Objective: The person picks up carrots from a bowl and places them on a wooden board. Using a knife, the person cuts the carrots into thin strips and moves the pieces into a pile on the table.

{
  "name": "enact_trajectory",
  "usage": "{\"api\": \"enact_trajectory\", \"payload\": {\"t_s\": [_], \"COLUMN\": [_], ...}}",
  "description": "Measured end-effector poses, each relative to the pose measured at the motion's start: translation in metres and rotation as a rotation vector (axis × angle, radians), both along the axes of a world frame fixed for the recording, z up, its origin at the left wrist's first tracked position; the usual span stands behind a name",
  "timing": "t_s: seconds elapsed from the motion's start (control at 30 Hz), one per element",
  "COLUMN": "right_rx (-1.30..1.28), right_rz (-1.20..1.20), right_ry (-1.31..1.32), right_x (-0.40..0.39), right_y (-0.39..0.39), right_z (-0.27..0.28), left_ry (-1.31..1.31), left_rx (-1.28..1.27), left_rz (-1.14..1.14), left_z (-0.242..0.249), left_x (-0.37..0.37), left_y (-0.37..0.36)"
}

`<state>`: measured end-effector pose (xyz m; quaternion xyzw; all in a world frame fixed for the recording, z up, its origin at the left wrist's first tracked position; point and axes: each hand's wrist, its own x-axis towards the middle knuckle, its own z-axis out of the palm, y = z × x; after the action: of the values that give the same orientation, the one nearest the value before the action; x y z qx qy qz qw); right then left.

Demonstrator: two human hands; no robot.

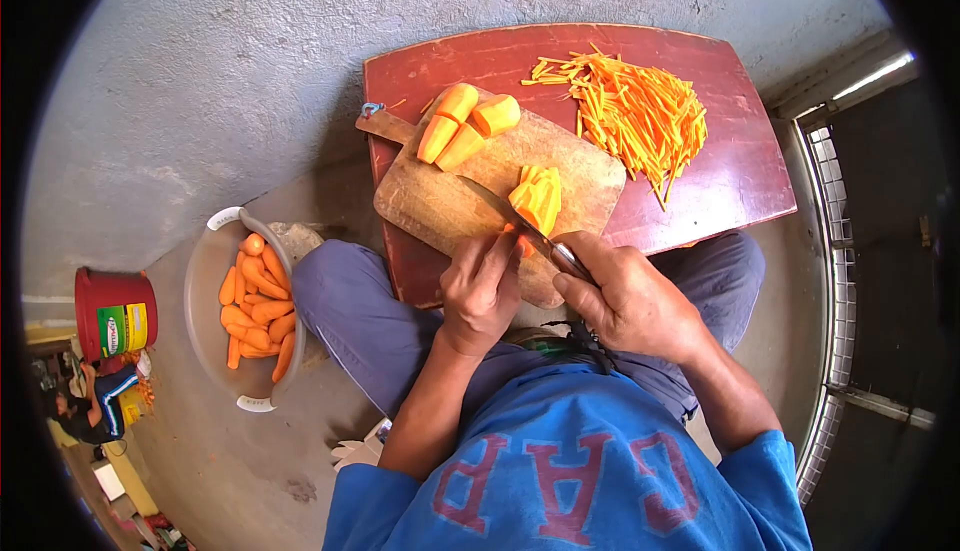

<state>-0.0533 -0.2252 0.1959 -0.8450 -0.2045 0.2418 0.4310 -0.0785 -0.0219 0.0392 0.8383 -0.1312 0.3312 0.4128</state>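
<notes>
My right hand [635, 296] is wrapped round the handle of a knife [570, 259], whose blade points to the upper left over the wooden cutting board [430, 201]. Bent fingers of my left hand [480, 291] press on a small carrot piece [526, 247] beside the blade; most of that piece is hidden. Just beyond the knife lies a stack of carrot slices [537, 198]. Several peeled carrot chunks [462, 129] rest at the board's far left corner.
A heap of thin carrot strips [645, 116] lies on the red table [730, 181]. Left of my knee, a grey basin [205, 326] holds whole peeled carrots [262, 301]. Farther left are a red bucket [90, 316] and another person [90, 406]. A wall [250, 61] stands behind the table.
</notes>
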Motion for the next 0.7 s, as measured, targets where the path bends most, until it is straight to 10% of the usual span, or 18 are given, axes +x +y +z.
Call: {"api": "enact_trajectory", "payload": {"t_s": [0.7], "right_rx": [-0.057], "right_rz": [0.041], "right_ry": [-0.099], "right_x": [-0.005], "right_y": [-0.006], "right_z": [-0.057], "left_ry": [-0.02], "left_rx": [0.019], "left_rz": [0.008], "left_z": [0.001], "left_x": [-0.004], "left_y": [0.005]}}
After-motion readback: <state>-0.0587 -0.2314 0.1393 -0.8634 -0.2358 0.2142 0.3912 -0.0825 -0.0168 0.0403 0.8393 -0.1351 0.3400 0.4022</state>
